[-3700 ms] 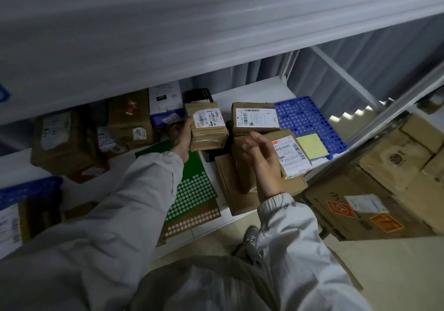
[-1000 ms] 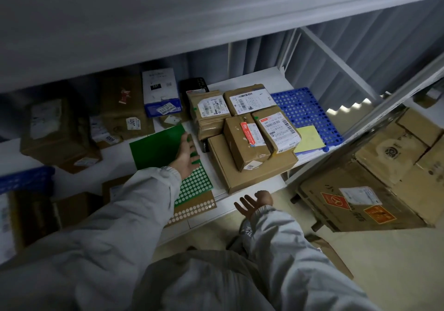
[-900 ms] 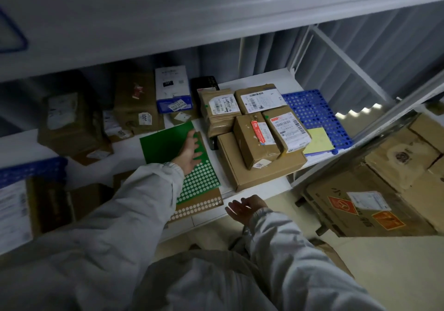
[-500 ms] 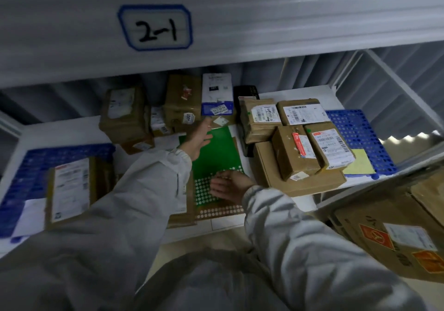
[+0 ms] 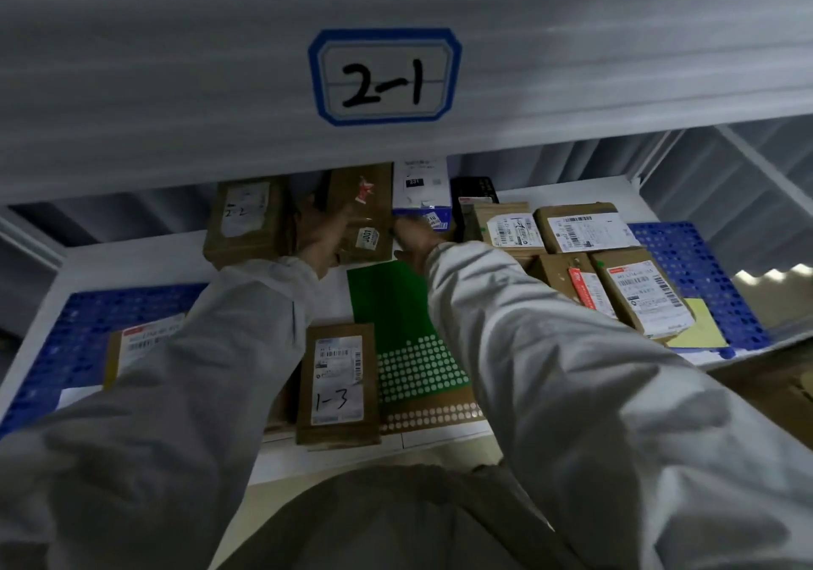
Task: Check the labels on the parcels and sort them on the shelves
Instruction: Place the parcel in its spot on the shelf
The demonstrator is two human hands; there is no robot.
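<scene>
Mid-sort: both hands reach a brown parcel point(image 5: 363, 213) at the shelf point(image 5: 567, 193) back.
Left hand point(image 5: 319, 235) and right hand point(image 5: 413, 239) touch its sides, grip unclear; several labelled parcels already placed.

— What's lying mid-shelf?
— A green sheet point(image 5: 387, 301), its near end showing pale dots.
— And at the right?
— A blue grid point(image 5: 686, 270) is lying there, a yellow note point(image 5: 699, 327) sitting on its near part.

head cam | looks forward-down from above both sleeves | close to shelf point(image 5: 572, 191) under tag "2-1" point(image 5: 384, 76)
</scene>
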